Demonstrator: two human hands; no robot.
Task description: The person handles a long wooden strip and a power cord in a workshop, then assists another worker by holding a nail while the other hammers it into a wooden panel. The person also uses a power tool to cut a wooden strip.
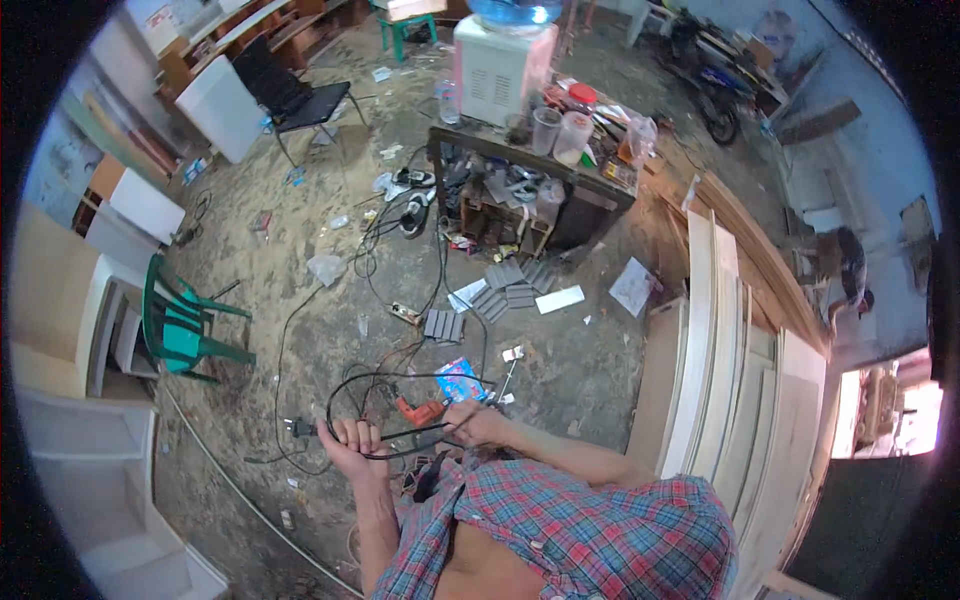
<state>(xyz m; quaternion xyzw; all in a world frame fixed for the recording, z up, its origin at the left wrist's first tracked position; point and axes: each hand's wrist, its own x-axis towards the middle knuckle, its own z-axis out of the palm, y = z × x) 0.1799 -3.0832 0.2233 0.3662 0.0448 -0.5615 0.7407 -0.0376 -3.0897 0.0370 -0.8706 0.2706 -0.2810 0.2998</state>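
A black power cable (345, 378) is looped between my two hands. My left hand (352, 445) is closed around it, and a black plug (297, 427) sticks out to the left of the fingers. My right hand (477, 423) is closed on another stretch of the cable. Just left of the right fingers shows an orange power tool (420, 411); whether it touches that hand I cannot tell. Beyond the right hand, a blue and pink packet (460, 380) lies on the floor.
A green plastic chair (185, 335) stands at left. Ahead, a dark cabinet (595, 215) carries a water dispenser (500, 75) and jars. Grey slats (445, 326), shoes (413, 215) and loose cables litter the floor. Long pale boards (700, 330) lean at right, and a person (850, 265) bends beyond.
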